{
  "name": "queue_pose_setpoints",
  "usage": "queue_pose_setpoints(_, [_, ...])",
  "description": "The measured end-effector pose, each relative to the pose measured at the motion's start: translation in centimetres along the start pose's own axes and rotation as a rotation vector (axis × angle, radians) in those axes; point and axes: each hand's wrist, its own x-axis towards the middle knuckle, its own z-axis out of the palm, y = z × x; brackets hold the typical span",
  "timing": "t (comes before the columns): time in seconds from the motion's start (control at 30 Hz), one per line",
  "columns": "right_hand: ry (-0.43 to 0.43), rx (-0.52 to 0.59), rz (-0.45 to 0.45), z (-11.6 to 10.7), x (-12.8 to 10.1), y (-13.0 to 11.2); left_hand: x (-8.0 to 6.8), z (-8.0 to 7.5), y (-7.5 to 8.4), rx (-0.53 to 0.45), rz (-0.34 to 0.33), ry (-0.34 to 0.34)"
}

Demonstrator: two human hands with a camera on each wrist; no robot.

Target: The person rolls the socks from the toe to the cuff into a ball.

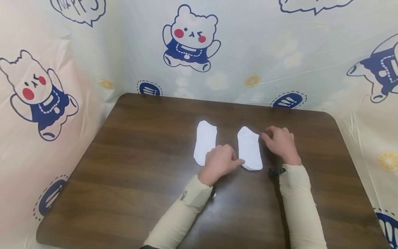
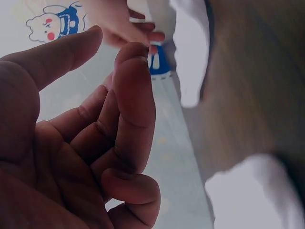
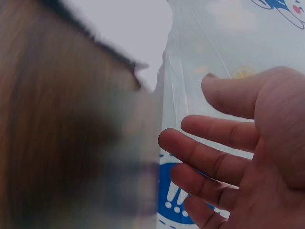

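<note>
A printed sheet [image 1: 264,45] with cartoon bears and speech bubbles walls in the scene from 9 through 12 to 3 o'clock. Inside it stands the dark wooden bench [image 1: 130,166] with rounded corners.

Two white socks lie flat near the bench's middle, side by side and apart, a strip of bare wood between them. The left sock [image 1: 205,140] sits toward 11 o'clock of the centre, its near end partly hidden under the left hand. The right sock [image 1: 249,148] lies just at 3 o'clock of it.

Both arms come in from 6 o'clock in beige sleeves [image 1: 298,207].

The left hand [image 1: 219,163] rests between the socks, fingers loosely curled and closed on nothing in the left wrist view; one fingertip points toward 3 o'clock and touches the near edge of the right sock. The right hand [image 1: 280,141] hovers just at 3 o'clock of the right sock, fingers relaxed and slightly bent, spread in the right wrist view, gripping nothing; whether its tips touch the sock cannot be told.
</note>
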Motion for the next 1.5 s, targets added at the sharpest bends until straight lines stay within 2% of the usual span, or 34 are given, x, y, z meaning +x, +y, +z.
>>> queue_pose_setpoints(0.1, [-0.001, 0.007, 0.022, 0.1, 0.4, -0.5, 0.4, 1.0, 0.7, -0.019, -0.026, -0.025])
queue_pose_setpoints(0.27, [-0.024, 0.017, 0.064, 0.5, 0.8, -0.6, 0.9, 2.5, 1.2, -0.036, -0.052, -0.024])
queue_pose_setpoints(0.4, [-0.039, 0.036, 0.089, 1.0, 1.2, -0.6, 1.3, 3.3, 1.2, -0.018, -0.064, -0.016])
queue_pose_setpoints(0.7, [-0.072, 0.064, 0.17, 1.9, 1.5, -0.6, 2.4, 4.5, 1.3, -0.017, -0.155, -0.085])
queue_pose_setpoints(0.8, [-0.072, 0.06, 0.173, 2.2, 1.6, -0.6, 2.7, 4.9, 1.2, -0.01, -0.171, -0.078])
queue_pose_setpoints(1.1, [-0.064, 0.057, 0.177, 2.7, 1.6, -1.1, 3.1, 5.4, 0.9, -0.082, -0.192, -0.033])
queue_pose_setpoints(1.33, [-0.054, 0.026, 0.169, 2.8, 1.5, -1.4, 3.3, 5.4, 0.8, -0.082, -0.261, -0.132])
queue_pose_setpoints(1.5, [-0.046, 0.016, 0.148, 2.9, 1.5, -1.5, 3.1, 5.1, 0.5, -0.09, -0.245, -0.114])
